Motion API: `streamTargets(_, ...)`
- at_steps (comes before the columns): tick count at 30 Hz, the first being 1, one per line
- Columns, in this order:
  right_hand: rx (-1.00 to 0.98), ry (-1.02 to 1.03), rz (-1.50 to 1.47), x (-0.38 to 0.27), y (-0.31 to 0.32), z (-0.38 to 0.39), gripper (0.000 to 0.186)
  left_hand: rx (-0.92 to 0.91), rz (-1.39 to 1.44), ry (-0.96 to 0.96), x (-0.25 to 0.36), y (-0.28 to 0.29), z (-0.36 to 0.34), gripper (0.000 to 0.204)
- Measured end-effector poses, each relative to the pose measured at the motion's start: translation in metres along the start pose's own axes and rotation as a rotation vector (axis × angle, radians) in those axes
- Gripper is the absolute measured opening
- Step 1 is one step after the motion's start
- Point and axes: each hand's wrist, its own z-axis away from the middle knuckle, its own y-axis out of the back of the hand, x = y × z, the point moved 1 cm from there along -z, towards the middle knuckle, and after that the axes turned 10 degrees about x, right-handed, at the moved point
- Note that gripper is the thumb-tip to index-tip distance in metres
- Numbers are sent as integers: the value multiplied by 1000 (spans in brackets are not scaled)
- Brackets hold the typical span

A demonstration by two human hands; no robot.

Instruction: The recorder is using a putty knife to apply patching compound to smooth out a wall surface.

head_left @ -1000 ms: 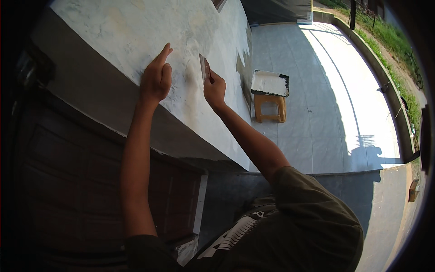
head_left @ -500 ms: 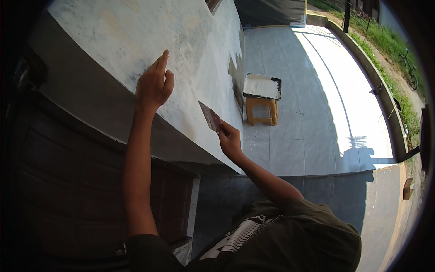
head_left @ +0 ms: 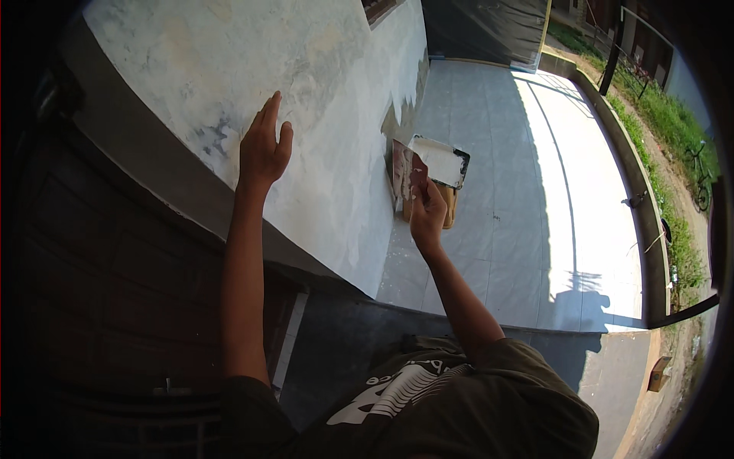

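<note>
Right hand [head_left: 428, 216] and smeared scraper [head_left: 407, 170] have shifted rightward, now right of centre, overlapping the tray [head_left: 437, 159] in view. Fingers pinch the scraper's lower edge; blade projects up-left beyond them. Left hand [head_left: 264, 151], left of centre: fingers together, thumb apart, at the wall [head_left: 329, 99].

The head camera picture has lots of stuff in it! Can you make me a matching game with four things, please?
Things:
1. Left hand
2. Scraper
3. Tray
4. Stool

Clues:
A. White inside, with black on part of its rim
B. Holding nothing, at the pale wall
C. Yellow-brown, under the tray
D. Held in the right hand

Right pairs: 1-B, 2-D, 3-A, 4-C
</note>
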Motion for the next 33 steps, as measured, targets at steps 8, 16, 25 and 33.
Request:
streamTargets(8, -100, 19, 140, 4, 82, -76, 18, 100, 220, 316, 96, -106, 43, 58)
streamTargets(16, -85, -90, 150, 44, 145, -135, 21, 59, 319, 514, 163, -196, 86, 59)
streamTargets(25, -20, -422, 31, 79, 177, -165, 28, -22, 446, 652, 191, -279, 104, 61)
streamTargets(33, 86, -579, 41, 116, 167, -221, 34, -105, 567, 681, 175, -377, 102, 60)
